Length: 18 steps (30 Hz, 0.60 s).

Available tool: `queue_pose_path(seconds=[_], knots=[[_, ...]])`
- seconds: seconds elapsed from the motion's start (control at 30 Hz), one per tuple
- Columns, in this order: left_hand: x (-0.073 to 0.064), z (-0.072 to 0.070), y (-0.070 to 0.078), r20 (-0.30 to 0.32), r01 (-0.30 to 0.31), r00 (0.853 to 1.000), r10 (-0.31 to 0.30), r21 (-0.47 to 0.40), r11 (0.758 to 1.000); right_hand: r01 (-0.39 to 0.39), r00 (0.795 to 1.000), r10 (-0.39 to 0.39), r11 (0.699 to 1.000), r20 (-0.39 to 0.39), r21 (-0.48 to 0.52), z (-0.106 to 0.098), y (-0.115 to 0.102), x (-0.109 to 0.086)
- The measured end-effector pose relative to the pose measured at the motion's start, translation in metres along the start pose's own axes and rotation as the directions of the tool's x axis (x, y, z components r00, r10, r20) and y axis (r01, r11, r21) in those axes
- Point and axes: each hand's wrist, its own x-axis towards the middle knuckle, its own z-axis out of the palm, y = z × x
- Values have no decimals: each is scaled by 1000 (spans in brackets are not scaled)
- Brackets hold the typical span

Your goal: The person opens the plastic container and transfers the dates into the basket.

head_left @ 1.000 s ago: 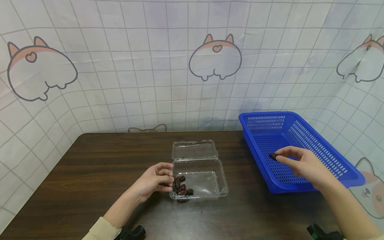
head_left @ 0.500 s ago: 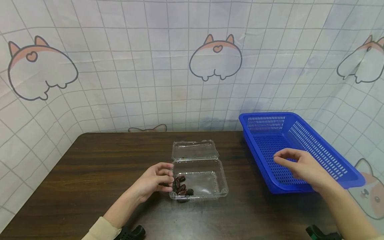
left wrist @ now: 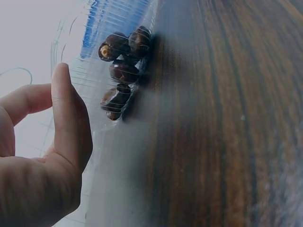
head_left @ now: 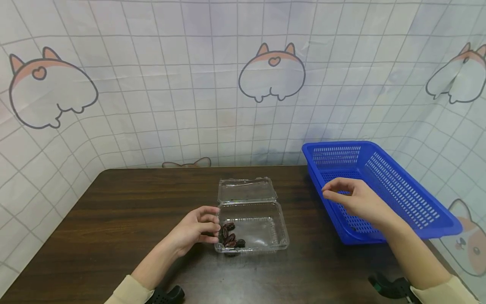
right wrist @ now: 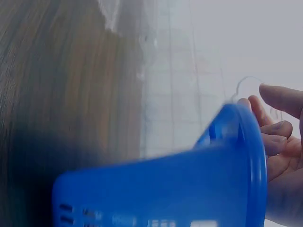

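A clear plastic clamshell box [head_left: 262,230] sits mid-table, its lid [head_left: 247,190] folded back. Several dark brown dates [head_left: 229,240] lie in its left part; the left wrist view shows dates [left wrist: 124,72] through the ribbed wall. My left hand [head_left: 195,230] rests its fairly straight fingertips against the box's left side. My right hand [head_left: 355,198] hovers over the left rim of the blue basket [head_left: 417,185], fingers loosely bent, thumb and index apart, holding nothing. A small dark spot [head_left: 354,229] shows low in the basket, mostly too small to make out.
The dark wooden table [head_left: 144,211] reaches back to a white checked cloth [head_left: 190,105] with cartoon prints. The basket's raised left wall [right wrist: 156,189] stands between the right hand and the table. Black wrist mounts [head_left: 167,293] hang below the wrists.
A second ago my right hand pinched a date over the basket; half a second ago the date was gone from its fingers. That hand has since moved left. The left hand has stayed put.
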Motion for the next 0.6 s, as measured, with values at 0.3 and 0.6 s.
queue_pose_path(seconds=[0.3,0.6], knots=[[0,-1,-1,0,1,1000,-1,-4,1000,82,994,-81,997,78,-2,27,-23,15],[1,-1,-1,1,1,1000,-1,0,1000,157,980,-149,986,136,-52,53,-35,25]])
